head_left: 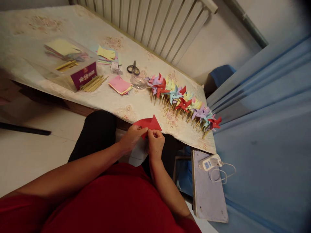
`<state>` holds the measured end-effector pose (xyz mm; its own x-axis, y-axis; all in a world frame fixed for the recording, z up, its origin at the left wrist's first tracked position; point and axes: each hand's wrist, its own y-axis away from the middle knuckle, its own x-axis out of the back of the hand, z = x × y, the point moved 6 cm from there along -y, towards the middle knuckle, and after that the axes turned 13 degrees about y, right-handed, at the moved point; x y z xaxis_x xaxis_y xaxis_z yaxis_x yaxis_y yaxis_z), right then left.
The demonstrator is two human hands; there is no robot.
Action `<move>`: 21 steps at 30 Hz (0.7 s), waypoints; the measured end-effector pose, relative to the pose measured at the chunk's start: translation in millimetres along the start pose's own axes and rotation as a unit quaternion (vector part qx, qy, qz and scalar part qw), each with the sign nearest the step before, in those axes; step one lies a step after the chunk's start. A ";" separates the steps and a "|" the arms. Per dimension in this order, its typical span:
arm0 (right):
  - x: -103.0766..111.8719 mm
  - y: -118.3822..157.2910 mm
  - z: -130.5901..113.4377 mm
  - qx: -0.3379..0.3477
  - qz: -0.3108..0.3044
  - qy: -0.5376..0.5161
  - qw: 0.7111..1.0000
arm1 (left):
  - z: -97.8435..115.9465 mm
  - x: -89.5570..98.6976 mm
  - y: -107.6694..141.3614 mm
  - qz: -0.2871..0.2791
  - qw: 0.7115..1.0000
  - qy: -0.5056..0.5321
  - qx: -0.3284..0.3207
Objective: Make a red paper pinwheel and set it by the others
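Note:
A sheet of red paper (153, 123) with cut, pointed corners is held in front of my body at the table's near edge. My left hand (133, 137) pinches its lower left side between thumb and finger. Close beside it, my right hand (156, 140) has its fingertips closed on the lower middle of the same paper. Whether a small pin is between the fingertips is too small to tell. Finished paper pinwheels (174, 94) in several colours lie in a row on the table, to the right beyond my hands.
The table has a flowered cloth (143, 108). On it are a clear box (84, 79) of paper, wooden sticks (94, 84), pink paper squares (120, 84), scissors (133, 68), a clear dish of small pins (139, 83) and yellow cut paper (106, 52). A stool (210, 197) holds a white power strip (211, 162).

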<state>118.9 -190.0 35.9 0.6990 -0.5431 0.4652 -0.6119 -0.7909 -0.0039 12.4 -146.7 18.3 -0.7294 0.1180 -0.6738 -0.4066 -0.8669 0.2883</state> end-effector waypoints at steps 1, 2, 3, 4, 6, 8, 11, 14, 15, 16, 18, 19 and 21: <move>0.1 0.7 -0.2 0.002 -0.002 -0.001 1.000 | 1.0 0.2 0.2 0.003 1.000 -0.006 -0.004; 0.8 1.6 -0.6 0.004 -0.005 -0.001 1.000 | 2.1 0.5 0.4 0.006 1.000 -0.012 -0.009; 2.4 2.5 -1.2 0.006 -0.007 -0.001 1.000 | 3.4 1.0 0.5 0.009 1.000 -0.017 -0.012; 5.4 3.2 -1.8 0.007 -0.004 -0.001 1.000 | 4.4 1.5 0.3 0.010 1.000 -0.019 -0.012; 18.3 3.0 -2.9 0.006 0.029 -0.004 1.000 | 6.2 2.8 -0.5 0.005 1.000 -0.020 -0.009; 38.1 0.1 -4.1 0.006 0.093 -0.011 0.996 | 8.1 4.2 -2.0 -0.006 1.000 -0.021 -0.006; 61.1 -11.1 -6.5 0.021 0.130 -0.018 0.991 | 11.4 6.2 -4.2 -0.022 0.999 -0.038 -0.001; 54.2 -26.1 -3.3 0.004 -0.017 -0.046 0.999 | 13.2 4.9 -5.4 -0.048 0.997 -0.059 0.014; 47.9 -28.2 -1.2 -0.012 -0.076 -0.070 0.995 | 13.3 4.0 -5.7 -0.059 0.996 -0.065 0.021; 41.5 -28.7 0.8 -0.029 -0.128 -0.097 0.987 | 13.4 3.2 -5.9 -0.068 0.995 -0.071 0.028; 30.2 -26.4 3.6 -0.062 -0.201 -0.143 0.967 | 14.1 2.1 -6.2 -0.081 0.992 -0.089 0.036; 25.8 -24.4 4.3 -0.074 -0.224 -0.156 0.959 | 14.9 1.4 -6.2 -0.088 0.990 -0.098 0.039; 18.8 -20.5 4.6 -0.094 -0.256 -0.168 0.947 | 17.2 -0.7 -5.8 -0.106 0.987 -0.115 0.044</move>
<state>146.3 -185.3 40.7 0.9811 -0.1855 0.0548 -0.1932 -0.9282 0.3180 5.8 -133.4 28.8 -0.7241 0.4074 -0.5565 -0.6021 -0.7669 0.2221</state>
